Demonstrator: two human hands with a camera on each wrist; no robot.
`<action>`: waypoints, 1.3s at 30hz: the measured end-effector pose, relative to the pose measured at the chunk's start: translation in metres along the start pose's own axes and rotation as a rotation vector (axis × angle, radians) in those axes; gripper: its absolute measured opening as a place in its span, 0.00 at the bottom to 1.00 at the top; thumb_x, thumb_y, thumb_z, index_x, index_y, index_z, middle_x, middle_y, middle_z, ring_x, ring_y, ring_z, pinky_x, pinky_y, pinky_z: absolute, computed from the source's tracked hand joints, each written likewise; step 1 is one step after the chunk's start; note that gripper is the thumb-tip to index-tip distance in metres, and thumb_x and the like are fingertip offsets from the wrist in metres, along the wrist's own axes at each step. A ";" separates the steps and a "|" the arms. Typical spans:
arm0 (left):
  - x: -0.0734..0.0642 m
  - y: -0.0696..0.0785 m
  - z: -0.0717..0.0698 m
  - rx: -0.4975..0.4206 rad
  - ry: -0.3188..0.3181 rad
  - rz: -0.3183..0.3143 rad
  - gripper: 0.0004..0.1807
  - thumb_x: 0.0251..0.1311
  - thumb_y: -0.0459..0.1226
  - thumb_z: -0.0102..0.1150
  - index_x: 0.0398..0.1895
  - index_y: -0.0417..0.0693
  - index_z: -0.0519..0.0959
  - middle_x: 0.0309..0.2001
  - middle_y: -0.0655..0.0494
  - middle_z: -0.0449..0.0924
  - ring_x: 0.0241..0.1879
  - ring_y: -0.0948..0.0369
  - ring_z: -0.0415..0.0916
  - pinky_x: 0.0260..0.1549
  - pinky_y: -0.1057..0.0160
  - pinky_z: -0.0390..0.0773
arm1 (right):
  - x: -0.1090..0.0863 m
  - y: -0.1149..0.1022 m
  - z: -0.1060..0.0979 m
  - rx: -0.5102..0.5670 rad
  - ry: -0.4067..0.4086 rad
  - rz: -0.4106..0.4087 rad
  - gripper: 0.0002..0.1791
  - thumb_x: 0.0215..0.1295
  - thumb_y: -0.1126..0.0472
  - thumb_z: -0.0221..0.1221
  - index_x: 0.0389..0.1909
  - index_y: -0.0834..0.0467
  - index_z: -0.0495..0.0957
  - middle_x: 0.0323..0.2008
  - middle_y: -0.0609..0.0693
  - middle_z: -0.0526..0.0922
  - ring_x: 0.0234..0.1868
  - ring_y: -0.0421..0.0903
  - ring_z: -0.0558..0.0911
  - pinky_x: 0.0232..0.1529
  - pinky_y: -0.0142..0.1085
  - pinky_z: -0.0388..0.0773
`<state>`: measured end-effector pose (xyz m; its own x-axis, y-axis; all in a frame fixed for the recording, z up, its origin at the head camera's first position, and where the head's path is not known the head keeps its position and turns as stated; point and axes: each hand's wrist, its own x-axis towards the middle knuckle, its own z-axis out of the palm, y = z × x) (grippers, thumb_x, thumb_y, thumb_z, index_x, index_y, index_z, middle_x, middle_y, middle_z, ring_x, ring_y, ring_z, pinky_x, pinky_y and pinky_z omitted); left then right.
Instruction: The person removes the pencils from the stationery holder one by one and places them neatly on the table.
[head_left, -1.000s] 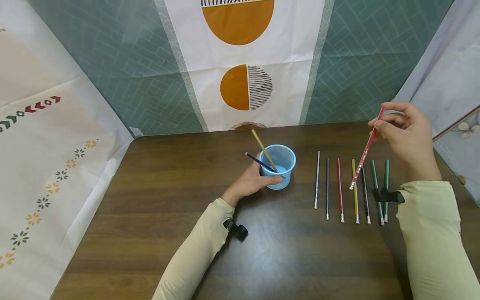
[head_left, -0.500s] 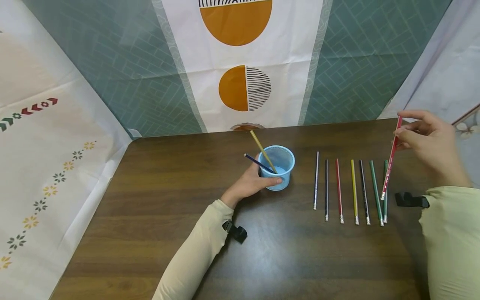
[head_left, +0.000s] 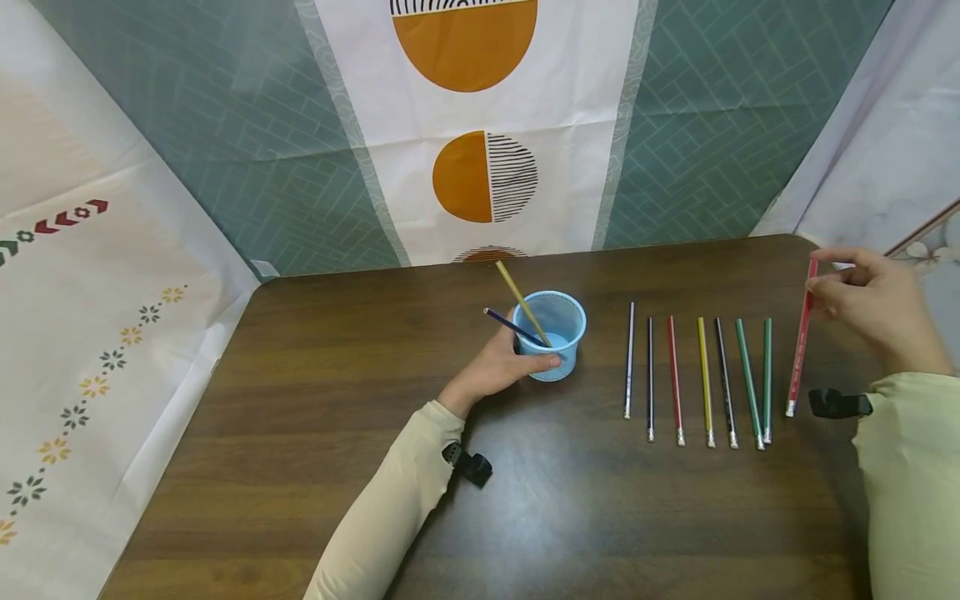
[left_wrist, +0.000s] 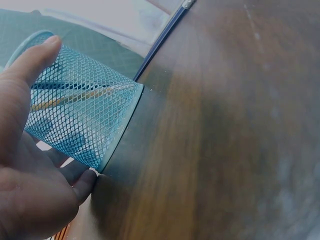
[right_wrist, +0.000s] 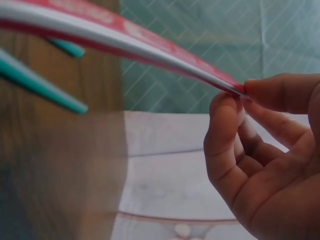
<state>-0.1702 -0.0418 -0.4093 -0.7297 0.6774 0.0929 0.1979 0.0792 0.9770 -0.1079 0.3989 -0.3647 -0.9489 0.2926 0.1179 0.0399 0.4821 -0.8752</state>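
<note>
My left hand (head_left: 504,365) grips a light blue mesh pencil cup (head_left: 567,367) with the thumb across its near side; in the left wrist view the cup's mesh wall (left_wrist: 85,100) shows between thumb and fingers. A yellow pencil (head_left: 520,296) and a dark blue pencil (head_left: 504,320) lean inside it. At the right, my right hand (head_left: 877,300) pinches a red pencil (head_left: 801,350) near its far end, the eraser end toward me. The right wrist view shows thumb and fingertips on the end of this red pencil (right_wrist: 150,42).
Several pencils lie side by side on the brown table (head_left: 337,433), among them a silvery one (head_left: 630,358), a second red one (head_left: 676,379), a yellow one (head_left: 707,383) and a green one (head_left: 767,379) beside the held pencil. A patterned cloth (head_left: 300,167) hangs behind the table.
My right hand has moved right and then lower with the red pencil, from over the row to beyond its right end. The left hand stays on the cup.
</note>
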 end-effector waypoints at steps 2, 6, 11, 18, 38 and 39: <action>0.000 -0.001 0.000 -0.004 0.001 -0.001 0.43 0.57 0.31 0.66 0.71 0.38 0.50 0.63 0.34 0.63 0.57 0.47 0.66 0.56 0.53 0.67 | 0.002 0.007 -0.001 -0.014 -0.022 0.017 0.20 0.67 0.69 0.53 0.44 0.37 0.72 0.22 0.33 0.79 0.18 0.36 0.79 0.21 0.28 0.76; 0.005 -0.021 0.000 -0.006 0.029 0.013 0.43 0.56 0.33 0.68 0.71 0.47 0.53 0.61 0.40 0.66 0.56 0.53 0.68 0.55 0.55 0.68 | 0.005 0.018 -0.001 -0.065 -0.075 0.059 0.16 0.69 0.67 0.51 0.43 0.39 0.70 0.22 0.33 0.79 0.20 0.37 0.80 0.22 0.30 0.78; 0.008 -0.032 0.000 0.002 0.043 0.016 0.43 0.55 0.34 0.69 0.70 0.51 0.54 0.61 0.43 0.68 0.55 0.57 0.69 0.55 0.56 0.69 | 0.007 0.028 -0.002 -0.176 -0.157 0.100 0.14 0.71 0.64 0.50 0.55 0.63 0.68 0.25 0.38 0.80 0.23 0.41 0.80 0.25 0.36 0.80; 0.001 -0.007 0.000 -0.008 0.016 -0.006 0.43 0.57 0.33 0.67 0.71 0.40 0.52 0.62 0.36 0.65 0.56 0.53 0.68 0.56 0.55 0.67 | 0.011 0.040 -0.004 -0.215 -0.292 0.170 0.24 0.70 0.67 0.52 0.60 0.79 0.59 0.26 0.50 0.82 0.24 0.42 0.81 0.27 0.38 0.81; 0.000 -0.003 -0.001 -0.009 -0.009 0.012 0.43 0.57 0.32 0.66 0.71 0.40 0.50 0.63 0.35 0.63 0.57 0.47 0.66 0.56 0.51 0.67 | 0.015 0.058 0.004 -0.193 -0.421 0.283 0.18 0.67 0.72 0.51 0.51 0.81 0.60 0.27 0.50 0.79 0.26 0.46 0.81 0.30 0.42 0.82; 0.000 -0.002 -0.001 -0.008 -0.009 0.008 0.44 0.57 0.32 0.65 0.71 0.40 0.50 0.63 0.35 0.63 0.57 0.48 0.66 0.56 0.52 0.68 | 0.014 0.059 0.004 -0.194 -0.421 0.285 0.18 0.67 0.72 0.51 0.51 0.81 0.60 0.27 0.50 0.79 0.27 0.46 0.81 0.30 0.42 0.82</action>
<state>-0.1714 -0.0427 -0.4115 -0.7222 0.6845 0.0993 0.1987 0.0677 0.9777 -0.1207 0.4278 -0.4166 -0.9337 0.0969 -0.3447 0.3333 0.5872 -0.7377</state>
